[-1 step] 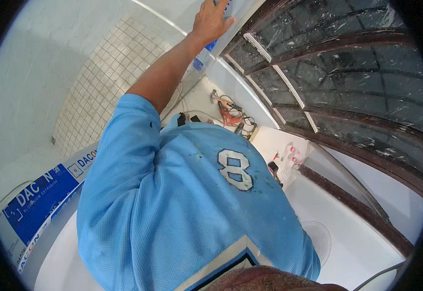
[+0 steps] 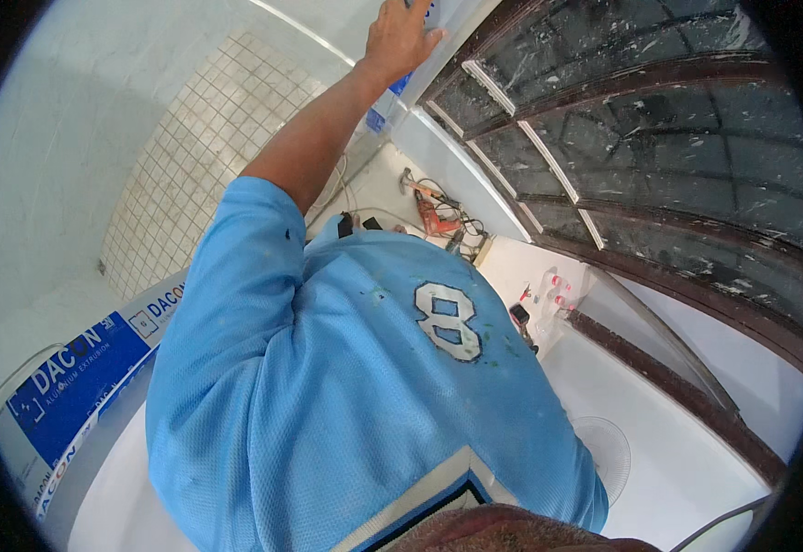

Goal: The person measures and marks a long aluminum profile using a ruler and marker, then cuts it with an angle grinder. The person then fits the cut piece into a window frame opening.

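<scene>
My left arm stretches up and away to the top edge. My left hand (image 2: 398,41) is beside an upright white frame piece (image 2: 457,35) partly covered in blue protective film (image 2: 401,86). Its thumb stands apart; the other fingers run toward the top edge, where their tips are cut off. A dark bit shows by the fingers, too small to name. Whether the hand grips the frame piece or only rests on it is not clear. My right hand is out of view, and my blue jersey fills the middle.
Below my left forearm lie a hammer (image 2: 408,180), a red power drill (image 2: 434,217) and cables. Small pink-capped bottles (image 2: 558,283) stand on a white ledge. A brown-framed window (image 2: 650,138) rises at right. A clear round dish (image 2: 609,451) sits lower right. Film-wrapped panels (image 2: 80,377) stand at left.
</scene>
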Tool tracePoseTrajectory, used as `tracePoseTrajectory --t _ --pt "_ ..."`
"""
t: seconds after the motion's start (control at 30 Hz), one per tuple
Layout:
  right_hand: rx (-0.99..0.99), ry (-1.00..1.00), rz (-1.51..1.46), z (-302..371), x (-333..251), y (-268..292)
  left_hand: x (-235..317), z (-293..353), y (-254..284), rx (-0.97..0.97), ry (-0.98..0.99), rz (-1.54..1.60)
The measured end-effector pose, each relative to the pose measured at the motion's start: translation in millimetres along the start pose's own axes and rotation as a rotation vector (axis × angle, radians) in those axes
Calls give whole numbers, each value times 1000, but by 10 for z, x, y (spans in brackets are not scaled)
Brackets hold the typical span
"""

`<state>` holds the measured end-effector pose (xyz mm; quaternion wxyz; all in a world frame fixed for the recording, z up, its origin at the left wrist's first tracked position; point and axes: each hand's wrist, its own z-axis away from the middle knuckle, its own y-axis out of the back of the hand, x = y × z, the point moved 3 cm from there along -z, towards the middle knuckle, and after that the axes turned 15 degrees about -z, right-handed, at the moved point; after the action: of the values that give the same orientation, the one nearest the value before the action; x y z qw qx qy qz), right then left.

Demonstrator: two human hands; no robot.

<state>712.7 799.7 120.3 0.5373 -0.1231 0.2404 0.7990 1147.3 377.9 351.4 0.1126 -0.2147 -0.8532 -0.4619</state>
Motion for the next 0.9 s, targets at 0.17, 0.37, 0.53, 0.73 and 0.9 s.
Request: tracePoseTrajectory --t 0.17,0.37,0.53,0.73,0.9 --pt "5 -4 -10 19 44 -67 -1 -10 -5 14 28 -78" --pt "1 19 -2 -35 33 -128 -42 -115 1 13 5 -70" --pt "-5 169 131 -243 -248 -7 -118 -109 -36 183 -50 -6" --pt "106 692 646 117 -1978 415 -154 68 -137 83 14 -52" --pt "662 1569 285 2840 -5476 557 -3 69 33 -19 32 -17"
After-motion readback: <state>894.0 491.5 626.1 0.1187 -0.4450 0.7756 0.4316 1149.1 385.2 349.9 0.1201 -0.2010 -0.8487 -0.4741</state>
